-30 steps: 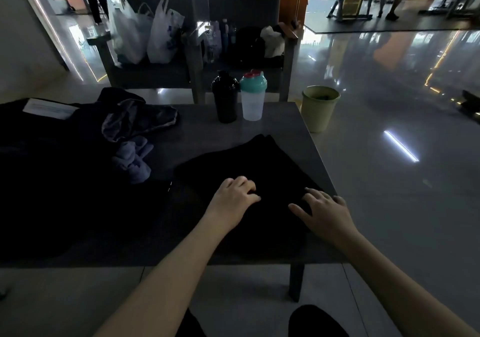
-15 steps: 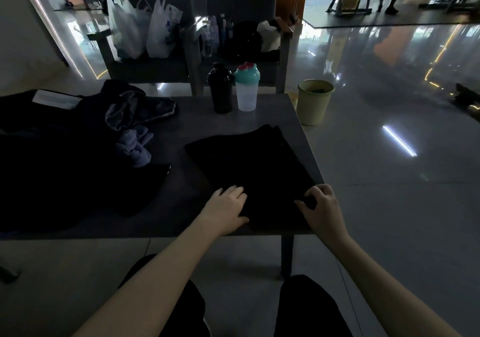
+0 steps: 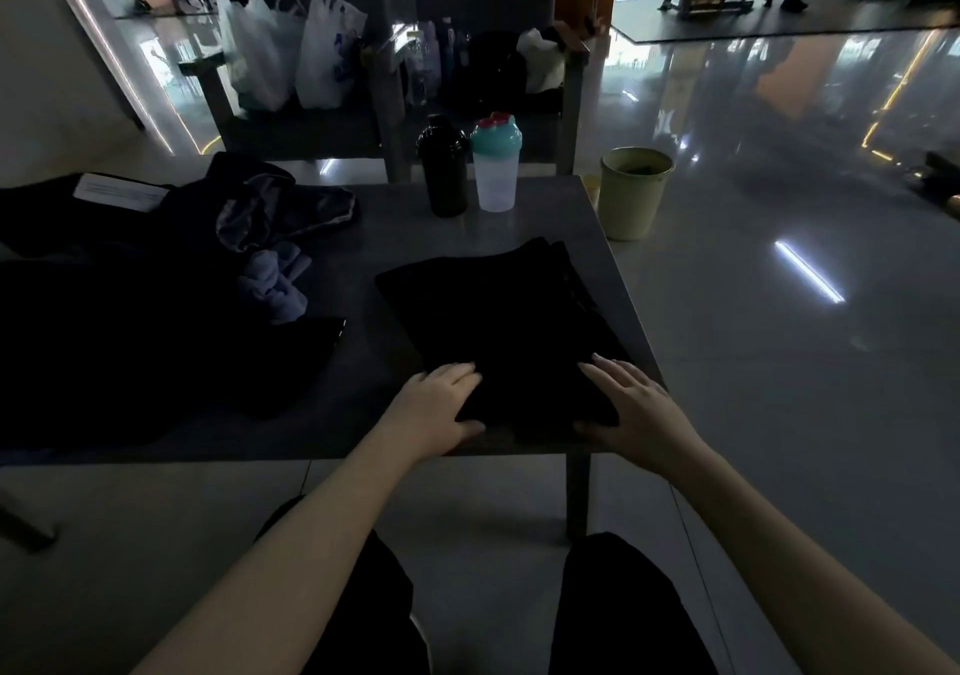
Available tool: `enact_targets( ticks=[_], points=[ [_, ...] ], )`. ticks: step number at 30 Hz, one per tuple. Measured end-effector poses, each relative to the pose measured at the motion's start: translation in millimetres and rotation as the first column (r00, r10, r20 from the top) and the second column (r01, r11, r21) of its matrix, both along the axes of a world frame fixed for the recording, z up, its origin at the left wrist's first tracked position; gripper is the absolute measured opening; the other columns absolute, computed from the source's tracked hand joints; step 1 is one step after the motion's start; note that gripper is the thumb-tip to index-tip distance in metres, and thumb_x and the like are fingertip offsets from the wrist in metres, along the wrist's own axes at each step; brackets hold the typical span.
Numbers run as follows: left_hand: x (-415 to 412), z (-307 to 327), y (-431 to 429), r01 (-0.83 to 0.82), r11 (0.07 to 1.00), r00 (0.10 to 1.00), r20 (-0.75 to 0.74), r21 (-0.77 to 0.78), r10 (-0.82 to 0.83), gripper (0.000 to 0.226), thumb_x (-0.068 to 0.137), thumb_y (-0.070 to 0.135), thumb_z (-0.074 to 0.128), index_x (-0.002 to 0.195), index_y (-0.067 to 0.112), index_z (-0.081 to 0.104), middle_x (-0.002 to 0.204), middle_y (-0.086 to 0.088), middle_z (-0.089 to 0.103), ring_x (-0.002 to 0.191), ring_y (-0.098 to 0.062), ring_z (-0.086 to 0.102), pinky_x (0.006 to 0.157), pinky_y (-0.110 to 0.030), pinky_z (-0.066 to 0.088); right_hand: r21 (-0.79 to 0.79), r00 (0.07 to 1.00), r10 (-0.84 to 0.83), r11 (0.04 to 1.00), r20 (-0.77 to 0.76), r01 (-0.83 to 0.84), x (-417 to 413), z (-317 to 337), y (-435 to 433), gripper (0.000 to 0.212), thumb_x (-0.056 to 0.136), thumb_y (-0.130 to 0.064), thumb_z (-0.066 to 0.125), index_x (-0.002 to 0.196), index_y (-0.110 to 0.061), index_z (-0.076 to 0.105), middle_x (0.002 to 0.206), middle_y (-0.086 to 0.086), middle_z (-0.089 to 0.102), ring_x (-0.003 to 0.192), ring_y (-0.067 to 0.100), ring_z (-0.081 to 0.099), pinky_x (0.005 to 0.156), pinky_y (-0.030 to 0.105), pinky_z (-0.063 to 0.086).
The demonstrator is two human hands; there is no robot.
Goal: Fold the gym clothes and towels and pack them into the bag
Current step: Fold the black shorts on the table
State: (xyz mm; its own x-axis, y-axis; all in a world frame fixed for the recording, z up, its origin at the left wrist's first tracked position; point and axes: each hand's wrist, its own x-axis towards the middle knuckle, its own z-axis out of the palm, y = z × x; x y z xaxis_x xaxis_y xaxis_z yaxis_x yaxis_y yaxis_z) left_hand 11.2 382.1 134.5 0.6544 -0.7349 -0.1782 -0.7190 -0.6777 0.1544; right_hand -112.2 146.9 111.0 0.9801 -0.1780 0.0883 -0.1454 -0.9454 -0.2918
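Note:
A folded black garment point(image 3: 498, 321) lies on the right half of the dark table point(image 3: 384, 248), its near end at the table's front edge. My left hand point(image 3: 436, 409) holds the garment's near left corner, fingers on top and thumb at the edge. My right hand point(image 3: 634, 404) holds the near right corner the same way, fingers spread on the cloth. A crumpled grey-black garment point(image 3: 280, 211) and a bluish bundle point(image 3: 275, 284) lie left of it, on a large black mass point(image 3: 130, 310) with a white label; I cannot tell whether that mass is bag or cloth.
A black bottle point(image 3: 442, 170) and a clear shaker with a teal lid point(image 3: 496, 165) stand at the table's far edge. A green bucket point(image 3: 634, 191) sits on the floor to the right. Chairs behind hold white plastic bags point(image 3: 291, 45). My knees are under the table's front edge.
Both hands slid from the middle of the garment to its near edge. The right hand, curled on the corner half a second ago, now has its fingers spread on top.

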Motion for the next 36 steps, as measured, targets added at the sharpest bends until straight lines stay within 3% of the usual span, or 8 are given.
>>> enact_targets(
  ticks=[5, 10, 13, 17, 20, 23, 30, 36],
  points=[
    [5, 6, 3, -0.118, 0.981, 0.991, -0.082, -0.154, 0.106, 0.048, 0.089, 0.012, 0.053, 0.137, 0.02, 0.051, 0.15, 0.008, 0.038, 0.137, -0.015, 0.036, 0.111, -0.032, 0.032, 0.123, 1.0, -0.004, 0.992, 0.027, 0.001, -7, 7, -7, 0.069, 0.081, -0.019, 0.065, 0.144, -0.019, 0.037, 0.143, -0.003, 0.046, 0.131, 0.018, 0.038, 0.098, 0.035, 0.043],
    [9, 12, 10, -0.286, 0.929, 0.936, -0.276, -0.236, 0.218, 0.037, 0.09, 0.015, 0.05, 0.126, 0.022, 0.061, 0.127, 0.0, 0.062, 0.117, -0.018, 0.056, 0.1, -0.031, 0.044, 0.139, 0.99, 0.007, 0.99, 0.143, -0.027, -15, 1, -7, 0.066, 0.074, -0.019, 0.075, 0.135, -0.016, 0.05, 0.128, 0.001, 0.059, 0.114, 0.025, 0.05, 0.088, 0.039, 0.048],
    [15, 15, 16, -0.324, 0.919, 0.897, -0.381, -0.226, 0.223, 0.031, 0.089, 0.017, 0.053, 0.114, 0.028, 0.068, 0.106, 0.005, 0.068, 0.101, -0.014, 0.063, 0.093, -0.032, 0.049, 0.035, 0.975, 0.085, 0.995, 0.205, -0.094, -15, -1, -8, 0.081, 0.068, -0.017, 0.078, 0.141, -0.017, 0.042, 0.142, 0.001, 0.047, 0.122, 0.026, 0.046, 0.095, 0.044, 0.045],
    [17, 17, 21, -0.258, 0.954, 0.915, -0.355, -0.152, 0.191, 0.043, 0.083, 0.022, 0.062, 0.125, 0.027, 0.061, 0.131, 0.006, 0.057, 0.118, -0.01, 0.054, 0.102, -0.032, 0.043, -0.036, 0.967, 0.192, 0.981, 0.167, -0.188, -10, 8, -7, 0.066, 0.073, -0.026, 0.065, 0.137, -0.018, 0.049, 0.14, 0.001, 0.051, 0.128, 0.024, 0.046, 0.103, 0.044, 0.04],
    [11, 13, 26, -0.107, 0.991, 0.966, -0.245, -0.081, 0.084, 0.061, 0.078, 0.023, 0.067, 0.136, 0.025, 0.05, 0.147, 0.014, 0.037, 0.131, -0.01, 0.042, 0.106, -0.033, 0.039, 0.097, 0.986, 0.134, 0.985, 0.102, -0.144, -4, 18, -4, 0.052, 0.074, -0.03, 0.066, 0.125, -0.019, 0.061, 0.115, 0.003, 0.067, 0.108, 0.023, 0.061, 0.086, 0.037, 0.05],
    [9, 6, 30, -0.136, 0.975, 0.972, -0.212, -0.176, 0.097, 0.058, 0.078, 0.01, 0.065, 0.133, 0.022, 0.052, 0.144, 0.014, 0.041, 0.128, -0.01, 0.044, 0.102, -0.027, 0.04, 0.232, 0.992, 0.032, 0.971, 0.122, -0.06, 5, 24, -4, 0.037, 0.079, -0.027, 0.067, 0.116, -0.022, 0.063, 0.093, -0.001, 0.07, 0.085, 0.02, 0.067, 0.072, 0.036, 0.053],
    [30, 20, 27, -0.532, 0.662, 0.813, -0.537, -0.528, 0.224, 0.018, 0.089, 0.008, 0.06, 0.089, 0.025, 0.063, 0.089, 0.005, 0.066, 0.081, -0.004, 0.062, 0.064, -0.011, 0.043, 0.544, 0.94, -0.255, 0.833, 0.228, 0.094, 39, 40, -8, 0.031, 0.073, -0.007, 0.079, 0.1, -0.008, 0.065, 0.086, -0.002, 0.061, 0.082, 0.013, 0.057, 0.071, 0.019, 0.039],
    [62, 35, 9, -0.709, 0.404, 0.695, -0.669, -0.578, 0.262, 0.009, 0.092, 0.013, 0.058, 0.098, 0.019, 0.06, 0.092, -0.001, 0.064, 0.084, -0.015, 0.062, 0.072, -0.024, 0.048, 0.837, 0.856, -0.45, 0.546, 0.254, 0.039, 74, 57, -11, 0.021, 0.078, -0.007, 0.075, 0.094, -0.013, 0.063, 0.084, 0.001, 0.065, 0.078, 0.015, 0.062, 0.07, 0.024, 0.051]
  ],
)
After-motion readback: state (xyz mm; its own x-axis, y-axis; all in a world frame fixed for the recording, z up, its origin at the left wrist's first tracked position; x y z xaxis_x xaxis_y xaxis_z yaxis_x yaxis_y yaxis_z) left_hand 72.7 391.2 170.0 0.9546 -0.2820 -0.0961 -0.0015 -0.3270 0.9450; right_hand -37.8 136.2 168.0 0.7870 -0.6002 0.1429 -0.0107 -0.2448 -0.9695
